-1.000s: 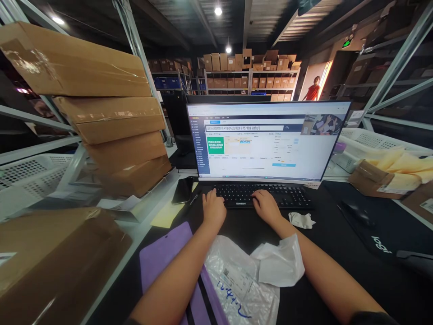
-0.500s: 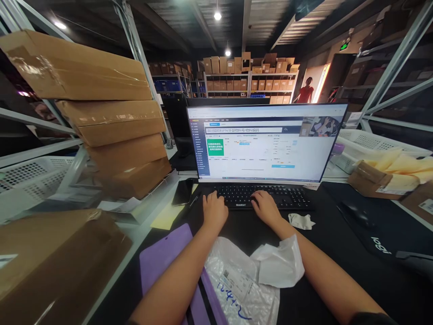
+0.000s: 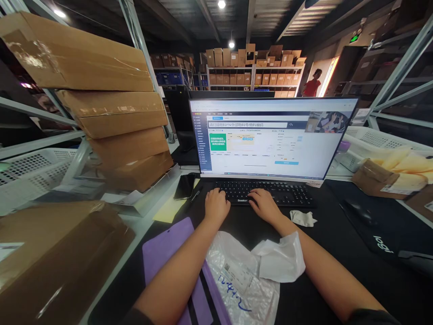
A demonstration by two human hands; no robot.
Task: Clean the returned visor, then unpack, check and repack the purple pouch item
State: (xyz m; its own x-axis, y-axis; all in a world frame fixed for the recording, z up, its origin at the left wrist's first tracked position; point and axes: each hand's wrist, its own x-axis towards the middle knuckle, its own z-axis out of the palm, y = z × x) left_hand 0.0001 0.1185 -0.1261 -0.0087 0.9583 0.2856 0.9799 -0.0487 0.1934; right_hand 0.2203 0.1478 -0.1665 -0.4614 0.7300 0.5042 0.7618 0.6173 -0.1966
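Both hands rest at the front edge of a black keyboard (image 3: 237, 192). Over its left end, my left hand (image 3: 216, 204) lies with fingers bent and spread on the keys, holding nothing. My right hand (image 3: 265, 204) reaches onto the middle keys with its fingers apart, also holding nothing. Behind the keyboard stands a lit monitor (image 3: 250, 149) showing a page with a green box. Between my forearms lies a clear plastic bag (image 3: 237, 275) with a label and blue handwriting, a crumpled white piece (image 3: 282, 259) on it. Purple folders (image 3: 169, 248) lie partly under my left forearm.
Stacked cardboard boxes (image 3: 115, 108) rise at the left, with another large box (image 3: 61, 262) nearer. A phone (image 3: 184, 186) lies left of the keyboard. To the right are a mouse (image 3: 360, 212), a crumpled white scrap (image 3: 302, 218) and an open carton (image 3: 379, 178). A person (image 3: 311, 83) stands far back.
The view has tilted slightly down and shifted. My right hand has moved slightly left along the keys; the left stays on the keyboard. The far person has turned. A pale highlight appears on the screen.
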